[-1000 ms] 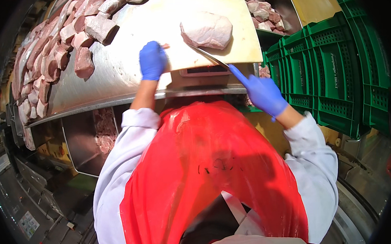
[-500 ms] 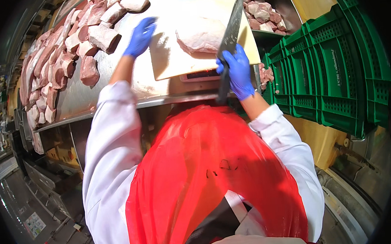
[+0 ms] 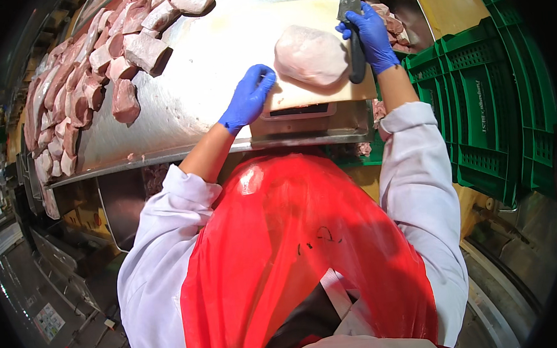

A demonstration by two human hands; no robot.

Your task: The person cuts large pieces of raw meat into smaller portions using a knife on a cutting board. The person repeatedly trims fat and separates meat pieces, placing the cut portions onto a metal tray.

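A pale, rounded slab of raw meat (image 3: 310,56) lies on the cream cutting board (image 3: 300,97). My right hand (image 3: 372,37), in a blue glove, is closed on a large knife (image 3: 357,59) with a black handle, just right of the meat. The blade points away from me and runs out of the picture at the top. My left hand (image 3: 248,99), also gloved in blue, is at the board's near left side, next to the meat. Its fingers are bent and its thumb stands apart, with nothing seen between them.
A heap of cut meat pieces (image 3: 82,86) covers the left of the metal table (image 3: 104,148). Beyond my right hand, a metal bin (image 3: 408,6) holds more chunks. Stacked green crates (image 3: 476,100) stand at the right. A device with a display (image 3: 300,112) shows under the board's near edge.
My left hand has moved right and nearer to me, to the board's side. My right hand has gone up and right with the knife. Board and meat sit farther right, and the meat looks turned.
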